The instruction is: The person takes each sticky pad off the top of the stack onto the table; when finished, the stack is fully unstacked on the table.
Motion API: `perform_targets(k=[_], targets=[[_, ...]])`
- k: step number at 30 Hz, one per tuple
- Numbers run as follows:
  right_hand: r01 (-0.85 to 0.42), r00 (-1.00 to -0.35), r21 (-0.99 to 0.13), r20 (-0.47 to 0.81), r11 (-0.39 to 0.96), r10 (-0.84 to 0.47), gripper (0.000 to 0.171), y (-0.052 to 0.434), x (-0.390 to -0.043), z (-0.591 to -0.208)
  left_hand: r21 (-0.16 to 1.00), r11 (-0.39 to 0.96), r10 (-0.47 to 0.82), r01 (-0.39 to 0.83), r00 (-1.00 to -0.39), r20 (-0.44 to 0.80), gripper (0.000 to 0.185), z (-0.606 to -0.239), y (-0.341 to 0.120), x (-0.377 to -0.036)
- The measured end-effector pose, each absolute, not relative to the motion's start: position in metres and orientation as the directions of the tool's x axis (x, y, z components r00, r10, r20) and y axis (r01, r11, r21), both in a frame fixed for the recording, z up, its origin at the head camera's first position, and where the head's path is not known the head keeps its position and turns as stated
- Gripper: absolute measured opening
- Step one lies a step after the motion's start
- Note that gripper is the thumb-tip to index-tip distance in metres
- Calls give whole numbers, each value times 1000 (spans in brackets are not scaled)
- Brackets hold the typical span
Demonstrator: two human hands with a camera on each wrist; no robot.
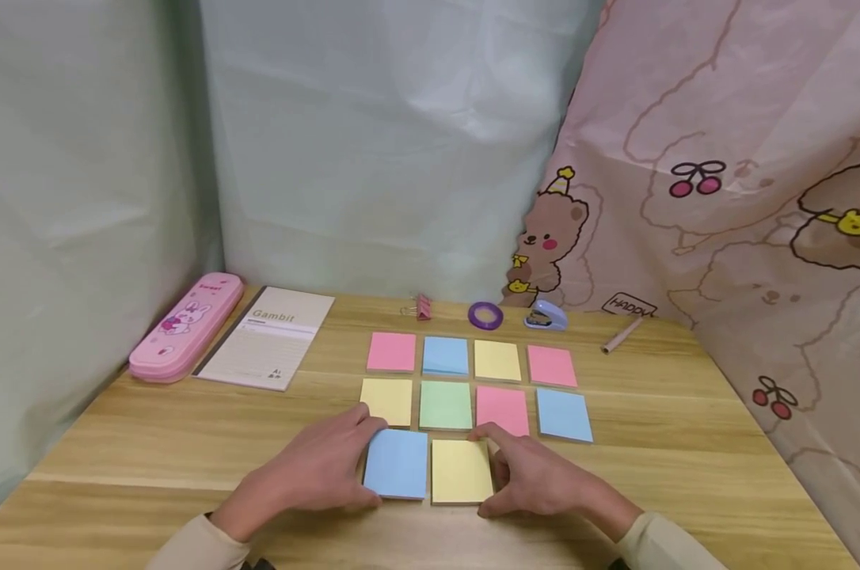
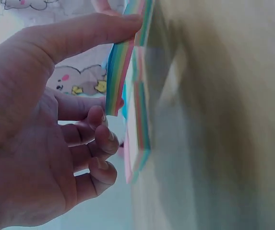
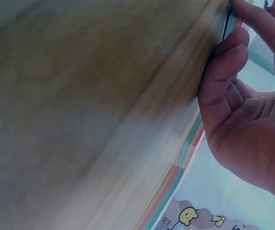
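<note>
Near the front of the wooden table a blue sticky-note pad and a yellow pad lie side by side. My left hand holds the blue pad's left side, thumb at its far corner and fingers at its near corner. The left wrist view shows the thumb and a curled finger pinching the pad's rainbow-layered edge. On the yellow pad's right side my right hand holds the same way. Its thumb and index finger press against that pad.
Behind lie two rows of pads: pink, blue, yellow, pink, then yellow, green, pink, blue. Farther back are a pink pencil case, a notebook, a binder clip, purple tape, a stapler and a pen. Curtains enclose the table.
</note>
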State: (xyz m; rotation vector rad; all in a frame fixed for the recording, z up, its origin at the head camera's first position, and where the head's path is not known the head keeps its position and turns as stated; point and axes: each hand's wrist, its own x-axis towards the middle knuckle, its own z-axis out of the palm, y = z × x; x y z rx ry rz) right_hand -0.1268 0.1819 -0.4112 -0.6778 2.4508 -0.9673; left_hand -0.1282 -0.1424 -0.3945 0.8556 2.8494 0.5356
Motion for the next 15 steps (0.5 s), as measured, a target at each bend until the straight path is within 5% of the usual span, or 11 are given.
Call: perform_targets(k=[15], targets=[[-299,-802,-703,-181,646,-569,85,184,-126,-413,398,789,529,469,-847,-51,87,-411,-157,-127]])
